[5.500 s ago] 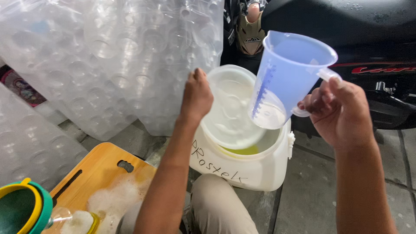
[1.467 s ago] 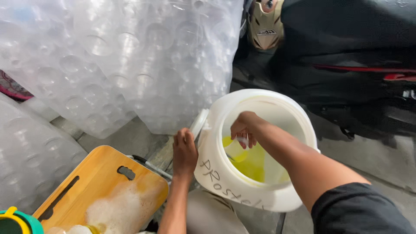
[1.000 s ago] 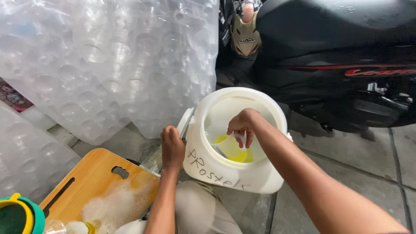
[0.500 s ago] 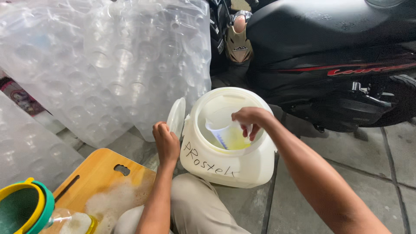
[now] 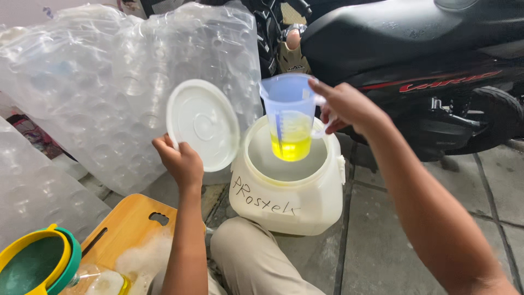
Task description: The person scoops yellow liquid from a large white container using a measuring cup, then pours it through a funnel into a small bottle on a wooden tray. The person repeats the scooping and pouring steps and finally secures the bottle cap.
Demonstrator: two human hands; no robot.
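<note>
Grey paving (image 5: 376,246) carries a white tub (image 5: 286,194). Above its open mouth, a measuring jug (image 5: 289,117) of yellow liquid is gripped by the right hand (image 5: 349,106); the round white lid (image 5: 202,124) is held upright by the left hand (image 5: 180,161).

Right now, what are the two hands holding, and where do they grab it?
The right hand holds the clear measuring jug of yellow liquid by its handle. The left hand holds the round white lid by its lower edge.
</note>
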